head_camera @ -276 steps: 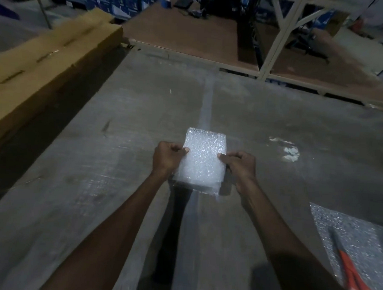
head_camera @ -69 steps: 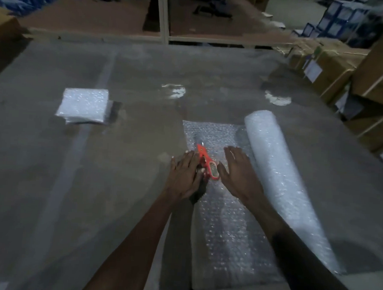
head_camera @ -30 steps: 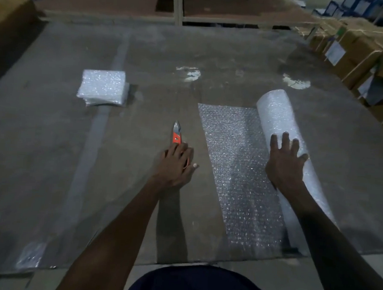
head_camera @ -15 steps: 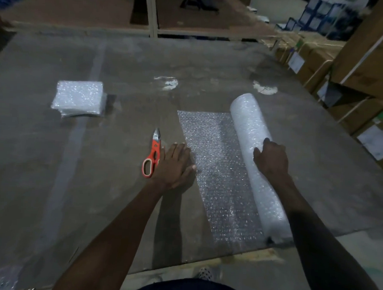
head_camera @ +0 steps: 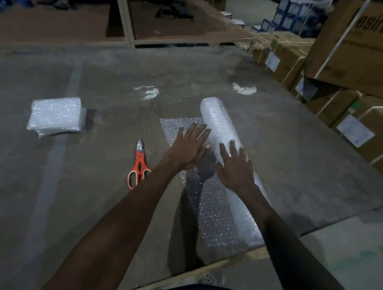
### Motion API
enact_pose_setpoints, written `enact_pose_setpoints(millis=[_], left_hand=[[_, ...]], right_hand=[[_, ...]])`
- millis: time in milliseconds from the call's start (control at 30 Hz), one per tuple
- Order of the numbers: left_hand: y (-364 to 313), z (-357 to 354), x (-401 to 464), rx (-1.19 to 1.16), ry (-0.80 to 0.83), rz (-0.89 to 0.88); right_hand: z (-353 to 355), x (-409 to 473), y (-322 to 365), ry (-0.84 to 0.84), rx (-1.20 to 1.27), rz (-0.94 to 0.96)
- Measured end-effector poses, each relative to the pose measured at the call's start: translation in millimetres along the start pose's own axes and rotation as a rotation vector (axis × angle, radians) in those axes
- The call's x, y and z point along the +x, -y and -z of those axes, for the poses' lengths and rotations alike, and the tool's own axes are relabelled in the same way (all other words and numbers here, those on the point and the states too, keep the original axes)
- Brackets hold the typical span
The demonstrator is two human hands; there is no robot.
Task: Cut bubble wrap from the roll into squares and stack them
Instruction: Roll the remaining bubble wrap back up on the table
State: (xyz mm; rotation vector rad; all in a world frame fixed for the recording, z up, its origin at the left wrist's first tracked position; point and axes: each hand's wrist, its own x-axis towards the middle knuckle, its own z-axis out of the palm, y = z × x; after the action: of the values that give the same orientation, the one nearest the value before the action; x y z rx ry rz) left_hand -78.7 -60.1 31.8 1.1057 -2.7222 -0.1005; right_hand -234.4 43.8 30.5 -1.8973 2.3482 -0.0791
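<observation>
The bubble wrap roll [head_camera: 218, 122] lies lengthwise on the grey table [head_camera: 95, 184], with an unrolled sheet [head_camera: 213, 214] spread flat to its left. My right hand [head_camera: 236, 167] rests on top of the roll with straight fingers. My left hand [head_camera: 189, 148] lies flat, fingers spread, over the sheet with its fingertips touching the roll's left side. Orange-handled scissors [head_camera: 138, 166] lie shut on the table left of my left hand. A stack of cut bubble wrap squares [head_camera: 55, 115] sits at the left of the table.
Strapped cardboard boxes [head_camera: 350, 64] line the table's right side. A brown platform with a white post [head_camera: 124, 19] stands beyond the far edge. White smears [head_camera: 148, 91] mark the table's middle. The near table edge [head_camera: 201, 271] runs just below the sheet.
My left hand moved right, away from the scissors, onto the sheet and against the roll. My right hand's fingers straightened on the roll. The unrolled strip looks narrower.
</observation>
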Motion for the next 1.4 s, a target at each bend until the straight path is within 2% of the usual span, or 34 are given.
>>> enact_pose_setpoints(millis=[100,167,267,400,567,700,833,967,1067,1200,1267,1400], left_hand=[[6,6,16,0.061,0.011,-0.065],[10,7,24,0.098,0.038,-0.097],[17,5,33,0.146,0.090,-0.156],[23,5,39,0.160,0.150,-0.235],[27,7,41,0.082,0.168,-0.274],[40,3,37,0.050,0.196,-0.271],[57,2,25,-0.010,0.175,-0.281],[77,6,13,0.021,0.136,-0.336],[90,8,1,0.033,0.091,-0.352],[105,7,-8,0.068,0.007,-0.351],[106,8,-10,0.100,0.010,-0.319],[95,7,-14,0.131,0.018,-0.218]], right_hand=[[10,-4,3,-0.073,0.151,0.040],[13,-8,2,-0.118,0.162,-0.030],[8,-15,3,-0.067,0.099,-0.129],[-1,-19,18,0.045,0.178,-0.122],[-10,-26,43,0.023,0.211,-0.039],[-5,-29,49,-0.046,0.397,-0.124],[-5,-30,53,0.049,0.338,-0.228],[-3,-25,65,0.051,0.159,-0.208],[-7,-20,75,0.002,0.028,-0.211],[-18,-13,76,-0.167,-0.147,-0.169],[-20,-8,72,-0.203,-0.155,-0.155],[-15,-2,59,-0.115,-0.055,-0.069]])
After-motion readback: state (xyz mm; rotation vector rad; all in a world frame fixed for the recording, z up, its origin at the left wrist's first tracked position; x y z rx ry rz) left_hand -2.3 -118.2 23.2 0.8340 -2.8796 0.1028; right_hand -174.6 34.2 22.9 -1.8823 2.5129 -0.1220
